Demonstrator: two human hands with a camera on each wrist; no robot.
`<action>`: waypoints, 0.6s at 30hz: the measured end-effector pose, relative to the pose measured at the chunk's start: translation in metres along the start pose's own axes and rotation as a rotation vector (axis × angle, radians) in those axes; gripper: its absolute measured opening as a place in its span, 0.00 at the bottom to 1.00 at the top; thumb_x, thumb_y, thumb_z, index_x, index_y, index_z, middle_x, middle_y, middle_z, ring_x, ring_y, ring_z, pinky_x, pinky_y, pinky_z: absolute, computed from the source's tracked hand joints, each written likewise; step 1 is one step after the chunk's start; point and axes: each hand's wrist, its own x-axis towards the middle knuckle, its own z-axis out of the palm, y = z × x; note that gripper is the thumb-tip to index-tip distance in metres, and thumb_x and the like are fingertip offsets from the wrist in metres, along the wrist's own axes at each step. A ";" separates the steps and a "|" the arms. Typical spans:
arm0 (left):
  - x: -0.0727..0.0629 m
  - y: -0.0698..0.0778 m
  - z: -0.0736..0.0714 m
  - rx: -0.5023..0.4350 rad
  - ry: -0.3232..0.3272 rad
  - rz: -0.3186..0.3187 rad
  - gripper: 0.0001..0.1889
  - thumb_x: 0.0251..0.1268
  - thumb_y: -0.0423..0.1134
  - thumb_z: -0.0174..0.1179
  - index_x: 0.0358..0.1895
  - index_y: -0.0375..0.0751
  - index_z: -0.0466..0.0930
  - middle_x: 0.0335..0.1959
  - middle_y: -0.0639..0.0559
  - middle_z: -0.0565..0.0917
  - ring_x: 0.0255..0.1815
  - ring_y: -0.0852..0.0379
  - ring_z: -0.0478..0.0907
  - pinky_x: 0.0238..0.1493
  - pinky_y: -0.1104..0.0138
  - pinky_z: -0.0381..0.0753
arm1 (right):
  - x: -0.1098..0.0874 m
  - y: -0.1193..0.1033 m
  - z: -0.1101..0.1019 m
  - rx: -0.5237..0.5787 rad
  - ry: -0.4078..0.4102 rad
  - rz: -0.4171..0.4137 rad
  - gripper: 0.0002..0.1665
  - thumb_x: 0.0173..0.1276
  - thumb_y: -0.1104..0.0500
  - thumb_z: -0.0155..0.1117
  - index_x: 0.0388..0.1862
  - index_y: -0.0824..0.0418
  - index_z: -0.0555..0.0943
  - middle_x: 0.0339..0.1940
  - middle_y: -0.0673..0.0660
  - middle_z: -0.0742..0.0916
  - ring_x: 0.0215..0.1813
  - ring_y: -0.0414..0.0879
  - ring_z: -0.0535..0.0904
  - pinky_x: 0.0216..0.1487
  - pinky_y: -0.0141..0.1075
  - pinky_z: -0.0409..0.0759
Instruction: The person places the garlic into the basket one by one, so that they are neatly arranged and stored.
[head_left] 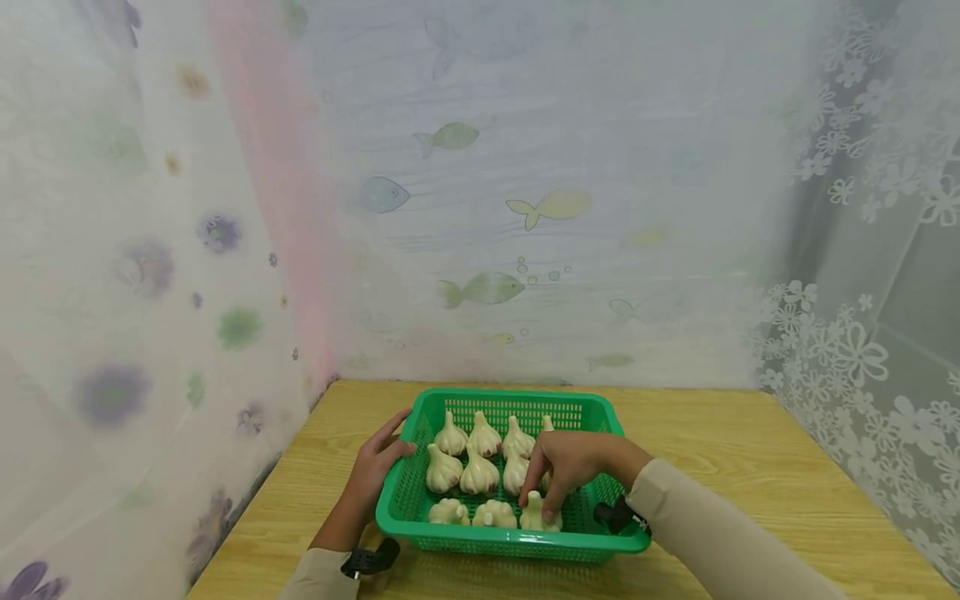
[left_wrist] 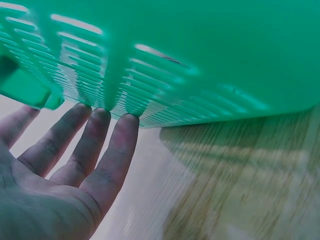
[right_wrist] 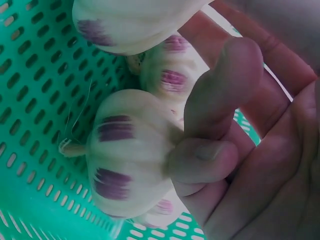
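Note:
A green plastic basket (head_left: 517, 543) with slotted walls holds several garlic bulbs (head_left: 480, 477) in rows, most with their necks up. My right hand (head_left: 573, 462) reaches down into its near right part. Thumb and fingers pinch the neck of a garlic bulb (head_left: 534, 521) in the front row. In the right wrist view that garlic bulb (right_wrist: 127, 155) shows purple streaks and a root end turned away from the hand. On the basket's left side, my left hand (head_left: 367, 475) rests at the rim. Its nearly straight fingers (left_wrist: 102, 165) touch the outside of the slotted wall.
The basket stands on a light wood-grain table (head_left: 697, 467). Behind it hangs a pale curtain (head_left: 600, 167) printed with fish, with flowered sheets (head_left: 150, 333) at the sides. Other bulbs crowd close around the right hand.

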 end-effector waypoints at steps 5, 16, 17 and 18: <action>0.001 0.000 0.001 0.013 0.009 0.006 0.31 0.74 0.36 0.58 0.77 0.62 0.66 0.68 0.35 0.78 0.59 0.40 0.83 0.51 0.51 0.87 | -0.002 0.000 0.000 0.015 0.008 0.020 0.13 0.57 0.61 0.82 0.42 0.49 0.94 0.40 0.45 0.93 0.15 0.43 0.69 0.21 0.34 0.70; 0.001 -0.001 0.001 0.009 0.006 0.003 0.32 0.74 0.36 0.58 0.79 0.59 0.65 0.67 0.34 0.78 0.57 0.40 0.84 0.50 0.52 0.87 | -0.005 0.001 0.001 0.026 0.040 0.036 0.15 0.56 0.62 0.82 0.42 0.47 0.94 0.49 0.43 0.92 0.21 0.55 0.84 0.33 0.62 0.85; 0.001 -0.001 0.001 0.007 0.004 0.003 0.32 0.74 0.36 0.58 0.79 0.59 0.65 0.67 0.34 0.78 0.57 0.40 0.84 0.50 0.52 0.87 | -0.006 0.002 0.000 0.034 0.046 0.035 0.15 0.56 0.62 0.82 0.42 0.47 0.94 0.50 0.43 0.91 0.22 0.54 0.85 0.33 0.62 0.85; 0.001 -0.001 0.000 0.006 0.003 0.001 0.32 0.74 0.36 0.58 0.78 0.60 0.66 0.67 0.34 0.78 0.57 0.40 0.84 0.50 0.52 0.87 | -0.007 0.002 0.000 0.039 0.050 0.032 0.15 0.56 0.62 0.82 0.43 0.48 0.94 0.50 0.44 0.91 0.22 0.53 0.85 0.34 0.62 0.85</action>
